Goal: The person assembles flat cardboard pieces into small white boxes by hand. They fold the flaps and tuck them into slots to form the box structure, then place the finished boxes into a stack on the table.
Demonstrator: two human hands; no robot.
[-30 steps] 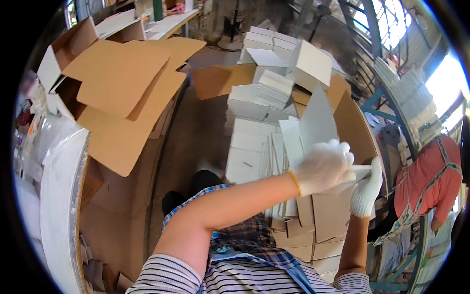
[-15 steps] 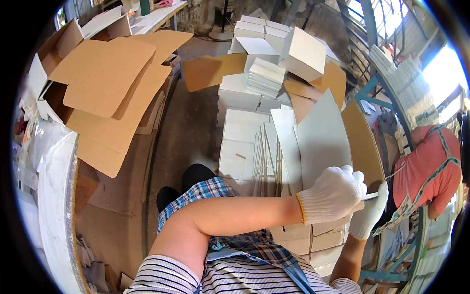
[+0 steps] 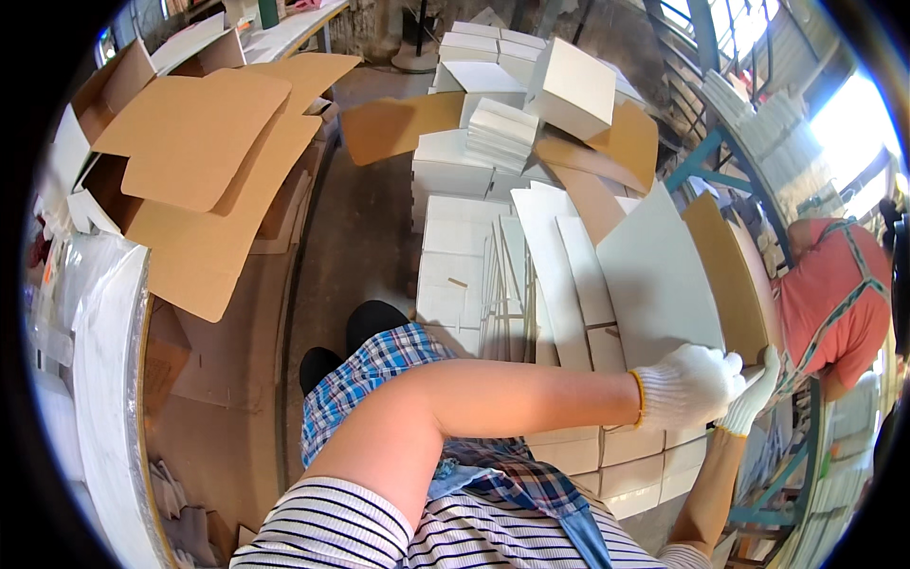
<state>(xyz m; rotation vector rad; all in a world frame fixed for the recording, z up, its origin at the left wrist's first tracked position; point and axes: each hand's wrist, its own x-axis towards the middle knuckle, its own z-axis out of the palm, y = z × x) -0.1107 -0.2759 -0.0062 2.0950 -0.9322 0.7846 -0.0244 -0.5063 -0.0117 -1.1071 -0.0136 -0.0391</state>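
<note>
My left hand point(image 3: 690, 387), in a white knit glove with a yellow cuff, reaches across my body to the right. Its fingers are closed at the lower edge of a partly folded cardboard box point(image 3: 656, 284), white on one face and brown on a panel point(image 3: 722, 261). Close beside it, my right hand point(image 3: 749, 396), gloved as well, grips the same box's near corner with the thumb up. The fingertips of both hands nearly meet there, and exactly what lies between them is partly hidden. White flat cardboard pieces point(image 3: 550, 242) lean just left of the box.
Stacked white boxes point(image 3: 464, 223) fill the middle, with a closed white box point(image 3: 572, 90) on top. Brown cardboard blanks point(image 3: 204, 142) overhang the table point(image 3: 104, 379) at left. A person in a red top point(image 3: 834, 294) bends at the right, near a blue-green metal frame point(image 3: 720, 171).
Both hands have moved to the right together, with the cardboard box held between them. The box's panels have shifted right too, and the whole view has tilted slightly.
</note>
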